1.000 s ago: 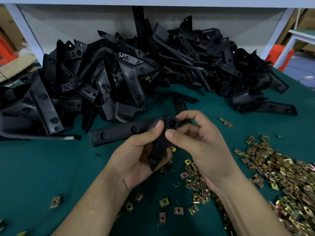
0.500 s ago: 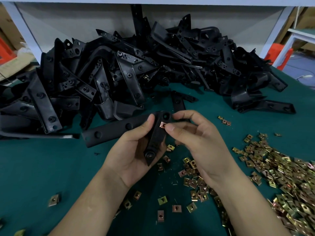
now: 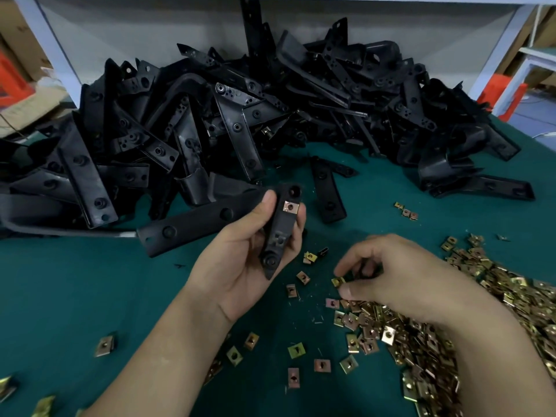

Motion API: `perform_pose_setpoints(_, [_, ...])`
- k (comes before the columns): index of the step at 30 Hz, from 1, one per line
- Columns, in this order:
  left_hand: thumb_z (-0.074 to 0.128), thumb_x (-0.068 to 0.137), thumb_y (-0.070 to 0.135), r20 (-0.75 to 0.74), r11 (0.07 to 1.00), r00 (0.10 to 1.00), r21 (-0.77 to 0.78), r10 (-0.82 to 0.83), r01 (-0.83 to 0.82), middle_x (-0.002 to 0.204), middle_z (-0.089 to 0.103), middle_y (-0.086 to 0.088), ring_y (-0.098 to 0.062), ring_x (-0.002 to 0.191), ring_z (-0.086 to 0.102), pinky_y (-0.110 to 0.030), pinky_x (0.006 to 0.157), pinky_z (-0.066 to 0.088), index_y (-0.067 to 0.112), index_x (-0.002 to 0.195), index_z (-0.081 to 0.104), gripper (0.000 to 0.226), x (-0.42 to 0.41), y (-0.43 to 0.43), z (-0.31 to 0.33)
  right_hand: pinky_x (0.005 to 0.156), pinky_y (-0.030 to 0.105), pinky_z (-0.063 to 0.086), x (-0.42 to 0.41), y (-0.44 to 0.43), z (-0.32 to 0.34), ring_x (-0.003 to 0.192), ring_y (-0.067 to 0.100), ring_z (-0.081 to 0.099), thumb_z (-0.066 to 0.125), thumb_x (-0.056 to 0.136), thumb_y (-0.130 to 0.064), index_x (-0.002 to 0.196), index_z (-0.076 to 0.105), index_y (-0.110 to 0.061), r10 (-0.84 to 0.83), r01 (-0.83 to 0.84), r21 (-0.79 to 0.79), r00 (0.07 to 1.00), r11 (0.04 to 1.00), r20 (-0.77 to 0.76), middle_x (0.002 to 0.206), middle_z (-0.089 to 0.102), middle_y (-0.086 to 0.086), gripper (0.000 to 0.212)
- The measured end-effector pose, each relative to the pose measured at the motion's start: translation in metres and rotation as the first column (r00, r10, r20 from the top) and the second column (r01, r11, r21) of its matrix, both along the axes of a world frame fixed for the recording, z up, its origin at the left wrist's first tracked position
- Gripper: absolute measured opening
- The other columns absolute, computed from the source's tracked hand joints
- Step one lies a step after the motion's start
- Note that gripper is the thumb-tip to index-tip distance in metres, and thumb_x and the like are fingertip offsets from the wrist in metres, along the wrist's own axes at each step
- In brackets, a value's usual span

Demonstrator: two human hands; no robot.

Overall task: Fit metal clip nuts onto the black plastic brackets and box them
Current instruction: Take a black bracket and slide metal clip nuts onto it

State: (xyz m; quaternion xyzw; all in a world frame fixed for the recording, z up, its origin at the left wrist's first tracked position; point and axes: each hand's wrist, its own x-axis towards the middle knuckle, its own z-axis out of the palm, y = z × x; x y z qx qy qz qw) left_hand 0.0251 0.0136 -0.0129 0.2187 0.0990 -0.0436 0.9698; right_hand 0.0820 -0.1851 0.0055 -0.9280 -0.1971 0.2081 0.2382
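Observation:
My left hand grips a black L-shaped plastic bracket above the green table. A copper-coloured clip nut sits fitted on the bracket's short arm, near its top hole. Lower and to the right, my right hand is down at the table and pinches a loose yellow clip nut between thumb and forefinger. A large heap of loose clip nuts lies under and to the right of that hand.
A big pile of black brackets fills the back of the green table. Single clip nuts are scattered in front. A grey shelf frame rises behind, with orange crates beyond it.
My right hand left the bracket and dropped down right to the loose nuts, where it now pinches one. The fitted nut on the bracket is now uncovered. My left hand tilted the bracket upright.

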Motion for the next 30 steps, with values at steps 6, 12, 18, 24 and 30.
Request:
perform_pose_setpoints(6, [0.074,0.084,0.017,-0.019,0.999,1.0,0.036,0.009,-0.008,0.107,0.073,-0.017,-0.026,0.095,0.073,-0.03,0.071,0.058,0.0,0.093,0.08,0.02,-0.001,0.0,0.0,0.059,0.014,0.044,-0.001,0.001,-0.004,0.068,-0.003,0.059,0.078,0.085,-0.026,0.076,0.068,-0.031,0.014,-0.016,0.051,0.999,0.999,0.037,0.073,0.066,-0.012,0.014])
perform_pose_setpoints(12, [0.074,0.083,0.022,-0.016,0.998,0.999,0.047,0.03,-0.03,0.112,0.073,-0.015,-0.023,0.101,0.073,-0.028,0.072,0.059,0.001,0.1,0.08,0.027,0.0,0.001,-0.001,0.068,0.015,0.043,-0.002,0.008,-0.009,0.083,-0.002,0.055,0.077,0.084,-0.039,0.094,0.068,-0.041,0.055,-0.063,0.068,0.991,0.996,0.118,0.091,0.062,-0.019,0.014])
perform_pose_setpoints(18, [0.075,0.085,0.021,-0.017,0.999,1.0,0.029,0.022,-0.022,0.112,0.071,-0.015,-0.022,0.098,0.071,-0.029,0.073,0.059,0.0,0.103,0.078,0.027,0.0,0.003,-0.003,0.058,0.015,0.042,-0.003,0.014,-0.02,0.073,0.001,0.058,0.073,0.09,-0.028,0.084,0.064,-0.034,0.029,-0.044,0.086,0.987,0.995,0.16,0.081,0.062,-0.016,0.012])
perform_pose_setpoints(24, [0.079,0.078,0.025,-0.07,0.963,0.991,0.254,0.115,-0.094,0.094,0.074,-0.005,-0.015,0.079,0.07,-0.029,0.071,0.059,0.011,0.088,0.081,0.018,0.003,0.002,-0.007,0.075,0.016,0.05,-0.002,0.017,-0.014,0.087,-0.002,0.062,0.07,0.092,-0.023,0.094,0.071,-0.037,-0.088,0.009,0.426,0.982,0.905,0.165,0.085,0.069,-0.019,0.014])
perform_pose_setpoints(30, [0.081,0.075,0.027,0.118,0.71,0.973,0.667,0.199,-0.226,0.112,0.077,-0.004,-0.018,0.108,0.072,-0.033,0.093,0.053,0.015,0.109,0.075,0.036,0.002,0.0,-0.012,0.076,0.029,0.057,-0.004,0.025,-0.016,0.079,0.005,0.069,0.066,0.095,-0.013,0.097,0.071,-0.027,-0.154,0.073,0.613,0.985,0.787,0.08,0.083,0.075,-0.01,0.016])
